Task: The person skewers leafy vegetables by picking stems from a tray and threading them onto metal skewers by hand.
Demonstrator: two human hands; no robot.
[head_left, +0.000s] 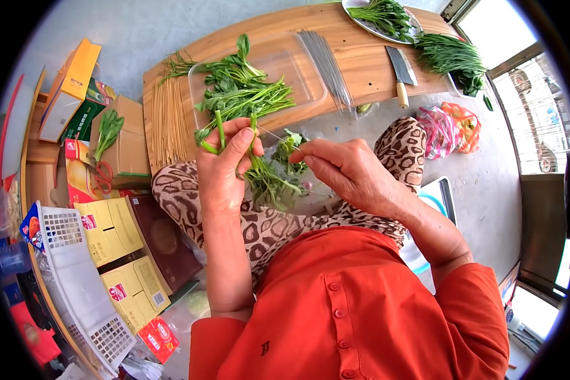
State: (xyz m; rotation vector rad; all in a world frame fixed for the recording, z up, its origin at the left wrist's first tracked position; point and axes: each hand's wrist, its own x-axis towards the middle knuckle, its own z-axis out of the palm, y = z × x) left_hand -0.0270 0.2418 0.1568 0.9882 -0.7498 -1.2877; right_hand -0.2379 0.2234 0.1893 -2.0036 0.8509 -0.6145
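Note:
My left hand (225, 155) is closed around a bunch of leafy greens (269, 182), with cut stems above the fingers and leaves hanging over my lap. Opposite it, my right hand (354, 171) pinches a thin metal skewer (273, 134), whose far end reaches the stems beside my left thumb. Whether the tip is through a stem, I cannot tell. Just beyond my hands, a clear plastic tray (304, 69) on the wooden table holds more loose greens (240, 88). Metal skewers (326, 66) lie to the tray's right and bamboo skewers (168, 123) to its left.
A cleaver (401, 73) lies on the table (361, 44), near a plate (417, 26) of greens and a pile of thin green stalks (449, 57). Plastic bags (446, 130) sit on the floor at right. Boxes (111, 231), scissors (102, 177) and a white basket (76, 278) stand at left.

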